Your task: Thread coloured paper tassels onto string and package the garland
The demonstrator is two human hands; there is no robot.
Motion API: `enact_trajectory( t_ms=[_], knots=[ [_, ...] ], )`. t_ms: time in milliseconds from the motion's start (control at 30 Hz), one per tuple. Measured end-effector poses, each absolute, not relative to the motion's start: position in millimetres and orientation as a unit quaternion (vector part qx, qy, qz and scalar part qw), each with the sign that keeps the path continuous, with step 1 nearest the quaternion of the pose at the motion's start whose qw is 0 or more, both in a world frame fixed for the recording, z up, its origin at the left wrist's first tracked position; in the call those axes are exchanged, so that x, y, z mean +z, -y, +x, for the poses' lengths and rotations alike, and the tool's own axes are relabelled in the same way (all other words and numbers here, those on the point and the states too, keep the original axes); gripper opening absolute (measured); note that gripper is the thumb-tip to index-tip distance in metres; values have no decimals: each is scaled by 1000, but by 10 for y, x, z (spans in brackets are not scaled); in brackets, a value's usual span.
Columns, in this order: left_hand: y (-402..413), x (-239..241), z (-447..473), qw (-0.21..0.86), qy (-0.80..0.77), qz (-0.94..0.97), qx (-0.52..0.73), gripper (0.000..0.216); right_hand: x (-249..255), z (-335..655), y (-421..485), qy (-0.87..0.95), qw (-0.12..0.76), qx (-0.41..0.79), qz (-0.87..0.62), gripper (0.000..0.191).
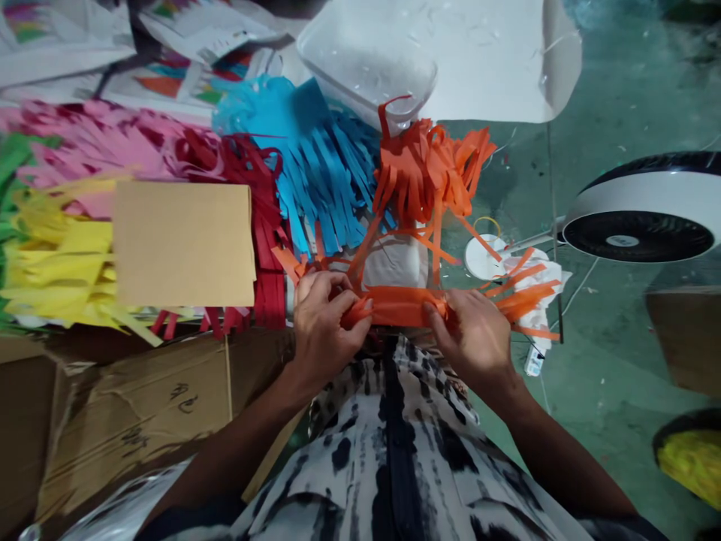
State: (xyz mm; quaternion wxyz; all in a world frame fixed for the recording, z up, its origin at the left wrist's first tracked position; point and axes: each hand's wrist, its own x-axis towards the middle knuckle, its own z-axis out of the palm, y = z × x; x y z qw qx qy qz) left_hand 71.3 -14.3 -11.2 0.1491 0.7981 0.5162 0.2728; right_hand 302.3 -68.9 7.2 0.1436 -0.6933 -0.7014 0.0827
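Note:
My left hand (324, 319) and my right hand (476, 334) both pinch a strip of orange fringed paper (401, 306), stretched flat between them just above my lap. Its loose orange strips trail up to a tangled orange bundle (428, 169) and out to the right over crumpled white paper (535, 274). A white object (397, 259) lies under the strip, partly hidden.
Piles of fringed paper lie to the left: blue (315, 161), red (256, 218), yellow (56, 255), pink (95, 143). A tan cardboard sheet (183, 244) rests on them. A white plastic tub (366, 56) sits behind; a fan (642, 210) stands right. Flattened cardboard boxes (129, 413) lie lower left.

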Motion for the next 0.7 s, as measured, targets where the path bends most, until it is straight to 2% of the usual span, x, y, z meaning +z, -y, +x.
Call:
enact_trajectory(
  t_ms=[167, 233, 367, 467, 567, 633, 700],
  knots=[
    [177, -140, 715, 112, -526, 798, 271, 14, 77, 3009, 672, 704, 114, 54, -699, 31],
    [187, -100, 719, 68, -504, 817, 272, 19, 83, 2974, 663, 707, 107, 44, -697, 32],
    [154, 17, 737, 2, -294, 931, 218, 38, 119, 2965, 652, 705, 81, 19, -704, 28],
    [98, 46, 741, 37, -202, 962, 180, 37, 186, 3204, 711, 668, 80, 25, -739, 21],
    [58, 17, 729, 79, -207, 961, 166, 42, 328, 3604, 858, 632, 159, 56, -756, 23],
    [44, -11, 721, 100, -208, 959, 162, 44, 451, 3773, 971, 609, 248, 14, -753, 27],
    [38, -39, 721, 116, -208, 959, 156, 46, 533, 3753, 1059, 624, 300, -43, -720, 33]
  ],
)
